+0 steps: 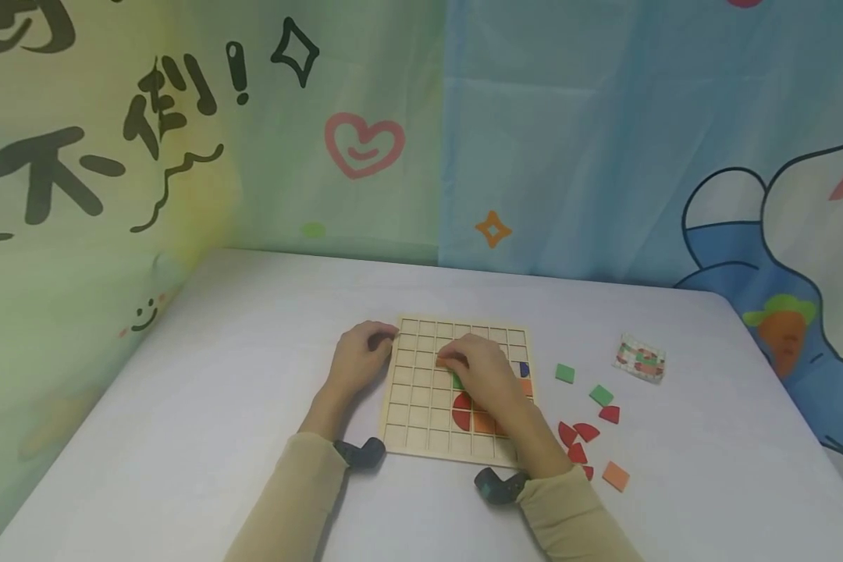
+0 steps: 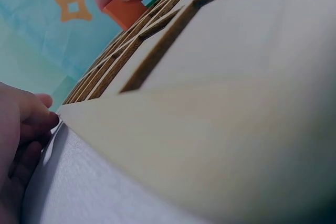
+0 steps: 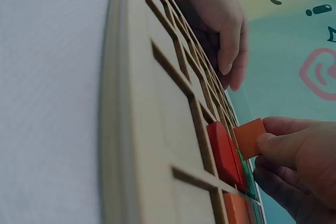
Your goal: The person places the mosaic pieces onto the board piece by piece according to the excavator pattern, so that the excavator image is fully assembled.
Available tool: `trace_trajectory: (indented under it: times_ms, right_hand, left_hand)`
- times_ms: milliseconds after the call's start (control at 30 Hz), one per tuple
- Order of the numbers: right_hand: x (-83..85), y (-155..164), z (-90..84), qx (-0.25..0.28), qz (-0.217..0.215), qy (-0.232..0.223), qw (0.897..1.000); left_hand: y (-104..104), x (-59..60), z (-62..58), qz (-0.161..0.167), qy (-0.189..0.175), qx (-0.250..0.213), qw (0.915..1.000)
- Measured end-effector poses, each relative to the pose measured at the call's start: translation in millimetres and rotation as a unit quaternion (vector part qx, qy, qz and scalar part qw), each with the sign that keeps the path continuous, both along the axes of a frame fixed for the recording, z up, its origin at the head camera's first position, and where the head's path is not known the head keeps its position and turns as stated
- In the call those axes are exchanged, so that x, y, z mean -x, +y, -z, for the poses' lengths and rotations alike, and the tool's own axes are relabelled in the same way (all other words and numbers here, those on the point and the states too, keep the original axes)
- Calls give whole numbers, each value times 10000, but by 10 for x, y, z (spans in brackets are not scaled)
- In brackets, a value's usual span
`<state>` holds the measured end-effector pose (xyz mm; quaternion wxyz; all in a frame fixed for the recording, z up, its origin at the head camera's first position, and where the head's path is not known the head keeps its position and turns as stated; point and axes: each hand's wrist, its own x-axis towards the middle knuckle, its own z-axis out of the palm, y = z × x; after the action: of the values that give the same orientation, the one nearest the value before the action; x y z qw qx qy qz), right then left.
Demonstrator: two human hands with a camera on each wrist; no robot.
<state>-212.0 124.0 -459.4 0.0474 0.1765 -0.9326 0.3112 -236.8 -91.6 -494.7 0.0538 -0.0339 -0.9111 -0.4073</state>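
Observation:
A square wooden grid board (image 1: 421, 390) lies on the white table. My left hand (image 1: 361, 355) is at its far left edge, where the thumb and fingertips hold the rim; in the left wrist view this hand (image 2: 23, 135) meets the board's edge. My right hand (image 1: 486, 371) is over the board and pinches an orange square tile (image 3: 249, 137) between thumb and fingers, tilted at the grid. Beneath that hand, red quarter-circle pieces (image 1: 461, 411), a green tile (image 1: 457, 381) and orange tiles (image 1: 484, 423) sit in cells. The right forearm hides part of the board.
Right of the board lie loose green squares (image 1: 565, 373), several red quarter-circle pieces (image 1: 586, 432) and an orange square (image 1: 615, 476). Farther back is a small patterned card (image 1: 639, 358). A blue piece (image 1: 524, 369) sits in a cell at the board's right edge. Printed curtains stand behind the table.

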Motion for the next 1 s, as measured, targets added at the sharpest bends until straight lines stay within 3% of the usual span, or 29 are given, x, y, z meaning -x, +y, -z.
trace_trajectory:
  times_ms: [433, 633, 1000]
  right_hand:
    - [9, -6, 39, 149, 204, -75, 9997]
    - [13, -21, 62, 59, 484, -91, 9988]
    - [4, -15, 70, -278, 443, 68, 9986]
  left_hand:
    - [7, -8, -10, -8, -4, 75, 10000]
    - [5, 2, 6, -18, 28, 103, 9999]
    - [13, -3, -27, -44, -73, 73, 9999]
